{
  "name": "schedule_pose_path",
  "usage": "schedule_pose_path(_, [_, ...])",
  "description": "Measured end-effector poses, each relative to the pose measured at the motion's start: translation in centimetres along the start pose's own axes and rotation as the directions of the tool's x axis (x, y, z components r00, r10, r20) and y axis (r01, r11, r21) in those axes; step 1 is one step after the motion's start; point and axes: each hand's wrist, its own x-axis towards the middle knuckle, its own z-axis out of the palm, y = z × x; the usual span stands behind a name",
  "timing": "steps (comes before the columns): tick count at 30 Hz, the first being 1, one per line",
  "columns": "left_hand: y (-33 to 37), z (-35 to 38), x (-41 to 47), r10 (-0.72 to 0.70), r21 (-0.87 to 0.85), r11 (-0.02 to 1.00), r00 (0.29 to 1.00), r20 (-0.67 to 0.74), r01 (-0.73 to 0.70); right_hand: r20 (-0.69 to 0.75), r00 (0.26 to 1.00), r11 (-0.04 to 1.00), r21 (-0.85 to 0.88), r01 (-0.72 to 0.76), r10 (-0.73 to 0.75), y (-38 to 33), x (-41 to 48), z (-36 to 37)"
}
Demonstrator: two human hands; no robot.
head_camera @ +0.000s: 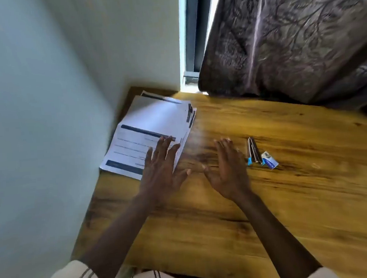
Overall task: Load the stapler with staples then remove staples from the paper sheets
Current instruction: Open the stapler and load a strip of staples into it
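A stack of printed paper sheets (153, 128) lies at the far left of the wooden table (291, 196), against the wall. My left hand (160, 168) is flat with straight fingers, its fingertips over the near right corner of the stack. To its right, my right hand (226, 168) hovers over bare wood, fingers spread and holding nothing. A slim metal stapler with a blue end (253, 150) lies just right of that hand. Beside the stapler sits a small blue-and-white staple box (270, 160). The view is motion-blurred.
A pale wall (45, 105) borders the table on the left. A dark patterned curtain (290, 40) hangs over the table's far right edge, next to a window strip (189, 30). Bare wood stretches across the right and near parts of the table.
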Motion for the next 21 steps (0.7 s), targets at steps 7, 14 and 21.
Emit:
schedule_pose_path(7, [-1.7, 3.0, 0.7, 0.030, 0.159, 0.986, 0.996, 0.079, -0.042, -0.088, 0.994, 0.980, -0.194, 0.040, -0.058, 2.3, 0.4, 4.3])
schedule_pose_path(14, [-2.3, 3.6, 0.5, 0.053, 0.171, 0.983, 0.995, 0.090, -0.068, -0.099, 0.994, 0.963, -0.268, 0.017, -0.045, 2.1, -0.1, 5.0])
schedule_pose_path(21, [-2.6, 3.9, 0.1, 0.085, 0.204, 0.974, 0.993, 0.078, -0.099, -0.079, 0.997, 0.943, -0.331, -0.032, 0.006, 1.7, -0.5, 5.3])
